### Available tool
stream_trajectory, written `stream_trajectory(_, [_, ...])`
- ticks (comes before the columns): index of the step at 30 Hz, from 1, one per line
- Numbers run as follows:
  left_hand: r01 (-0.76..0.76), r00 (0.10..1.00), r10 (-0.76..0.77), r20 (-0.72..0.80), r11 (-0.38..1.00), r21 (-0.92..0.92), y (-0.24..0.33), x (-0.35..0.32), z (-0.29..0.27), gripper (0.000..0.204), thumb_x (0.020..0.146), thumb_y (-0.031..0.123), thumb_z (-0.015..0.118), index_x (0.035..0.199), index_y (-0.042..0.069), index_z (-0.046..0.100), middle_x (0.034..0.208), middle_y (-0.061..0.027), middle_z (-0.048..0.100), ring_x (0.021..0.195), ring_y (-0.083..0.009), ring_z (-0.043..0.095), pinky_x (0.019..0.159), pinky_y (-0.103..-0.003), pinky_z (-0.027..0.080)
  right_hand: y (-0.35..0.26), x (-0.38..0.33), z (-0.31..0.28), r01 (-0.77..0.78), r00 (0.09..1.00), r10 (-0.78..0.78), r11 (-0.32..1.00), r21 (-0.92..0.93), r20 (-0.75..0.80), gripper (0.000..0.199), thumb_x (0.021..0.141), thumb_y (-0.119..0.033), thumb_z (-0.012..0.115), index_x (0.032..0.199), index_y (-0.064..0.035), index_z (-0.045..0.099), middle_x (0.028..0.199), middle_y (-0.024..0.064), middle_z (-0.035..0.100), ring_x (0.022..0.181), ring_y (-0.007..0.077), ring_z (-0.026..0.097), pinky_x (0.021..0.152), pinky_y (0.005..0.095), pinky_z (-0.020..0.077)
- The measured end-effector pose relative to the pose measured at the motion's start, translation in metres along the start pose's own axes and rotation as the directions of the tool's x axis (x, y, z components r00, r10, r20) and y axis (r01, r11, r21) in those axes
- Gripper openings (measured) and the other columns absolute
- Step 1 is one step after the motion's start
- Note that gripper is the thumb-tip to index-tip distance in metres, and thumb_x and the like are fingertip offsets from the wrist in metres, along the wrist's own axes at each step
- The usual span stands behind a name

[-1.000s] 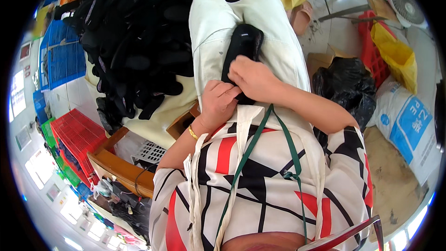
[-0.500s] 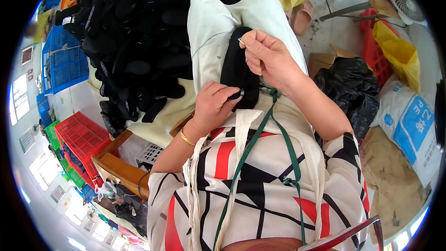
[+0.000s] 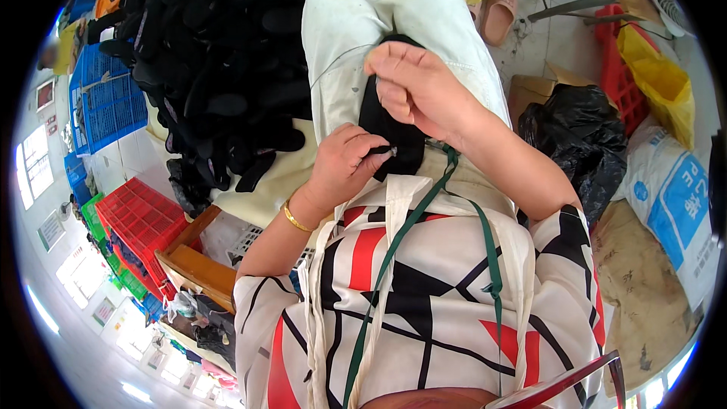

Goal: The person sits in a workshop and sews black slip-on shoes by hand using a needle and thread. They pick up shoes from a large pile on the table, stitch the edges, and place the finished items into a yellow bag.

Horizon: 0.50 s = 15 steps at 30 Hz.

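A long black slipper-shaped fabric piece (image 3: 410, 153) with a rounded end lies lengthwise on my lap, over white cloth (image 3: 424, 7). My left hand (image 3: 344, 159) is closed, pinching the black piece's near left edge between thumb and fingers. A small shiny spot shows at the thumb tip; I cannot make out what it is. My right hand (image 3: 413, 83), slightly blurred, is held in a pinch above the piece's far part and covers some of it. A thin dark thread (image 3: 341, 54) runs left from its fingertips across the white cloth. The needle seen in this pinch earlier is hidden now.
A big heap of similar black pieces (image 3: 219, 53) lies to my left. Beyond are a blue crate (image 3: 110, 95), a red crate (image 3: 144, 216) and a wooden frame (image 3: 198, 265). On my right stand a black plastic bag (image 3: 575, 132), a white-blue sack (image 3: 670, 197) and a yellow bag (image 3: 655, 68).
My right hand has moved a little left and now hides the needle tip. My left hand stays at the edge of the black piece. The view has shifted slightly.
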State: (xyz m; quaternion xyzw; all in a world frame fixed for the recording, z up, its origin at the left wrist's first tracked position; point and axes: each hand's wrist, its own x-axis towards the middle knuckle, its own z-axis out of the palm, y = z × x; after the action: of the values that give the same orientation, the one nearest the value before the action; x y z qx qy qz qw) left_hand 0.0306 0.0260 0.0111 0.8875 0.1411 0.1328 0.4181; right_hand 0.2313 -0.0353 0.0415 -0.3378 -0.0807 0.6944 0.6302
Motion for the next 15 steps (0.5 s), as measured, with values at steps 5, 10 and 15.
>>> stream_trajectory(5, [0.098,0.995,-0.095,0.034,0.993,-0.073,0.001,0.000,-0.001,0.016,0.076,0.008,0.077,0.089,0.007,0.068,0.072,-0.0072,0.059,0.068,-0.0268,0.056,0.060,-0.036,0.046,-0.008,0.016,0.001,0.081,0.995,-0.072,0.986,0.146,-0.065,0.016,0.101,-0.021,0.055,0.099,-0.0057,0.057,0.063,-0.0051,0.042,0.052,0.0047,0.036,0.044,0.0195,0.0282])
stream_trajectory(10, [0.203,0.974,-0.192,0.117,0.975,-0.094,0.002,0.004,-0.005,0.014,0.079,0.007,0.076,0.092,0.006,0.069,0.075,-0.0086,0.062,0.069,-0.0244,0.058,0.061,-0.034,0.047,-0.008,0.024,0.001,0.070,0.996,-0.060,0.983,0.169,-0.065,0.016,0.101,-0.021,0.056,0.100,-0.0052,0.057,0.062,-0.0066,0.038,0.051,0.0047,0.031,0.043,0.0195,0.0260])
stream_trajectory(15, [0.363,0.921,-0.336,0.199,0.925,-0.115,-0.002,0.008,-0.003,0.013,0.083,0.009,0.074,0.094,0.004,0.070,0.078,-0.0101,0.063,0.069,-0.0216,0.059,0.062,-0.031,0.047,-0.025,0.024,0.011,0.217,0.976,-0.211,0.957,0.190,-0.052,0.017,0.101,-0.022,0.057,0.103,-0.0051,0.058,0.061,-0.0077,0.036,0.051,0.0046,0.029,0.043,0.0195,0.0233])
